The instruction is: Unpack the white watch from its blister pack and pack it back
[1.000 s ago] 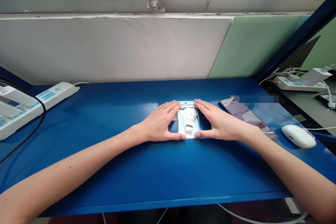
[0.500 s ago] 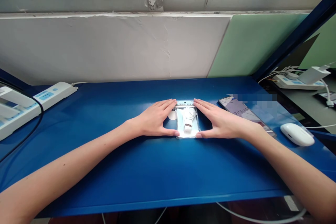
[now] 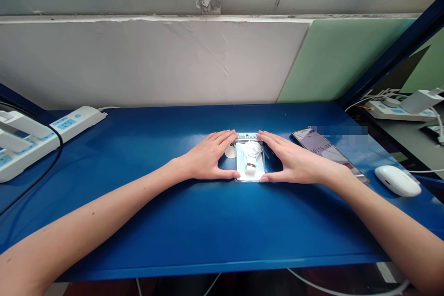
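Note:
A small clear plastic packet (image 3: 241, 166) lies flat on the blue desk, with a printed strip along its far edge. A white looped item (image 3: 251, 163) is in or on it; its exact kind I cannot make out. From the left, my left hand (image 3: 211, 156) rests with fingers stretched and thumb apart, its tips at the packet's left edge. My right hand (image 3: 289, 157) mirrors it at the right edge, thumb at the near corner. Just left of the packet, beside my left fingers, is a white round disc (image 3: 230, 151).
A phone (image 3: 328, 150) showing a timer lies behind my right wrist, near a white earbud case (image 3: 397, 181). At the left stands a white power strip (image 3: 74, 122) with plugs and a black cable (image 3: 57, 159). Another power strip (image 3: 391, 110) is beyond the desk's right side.
The whole view has shifted slightly, so everything appears a little further right. Both hands keep the same pose at the packet's edges.

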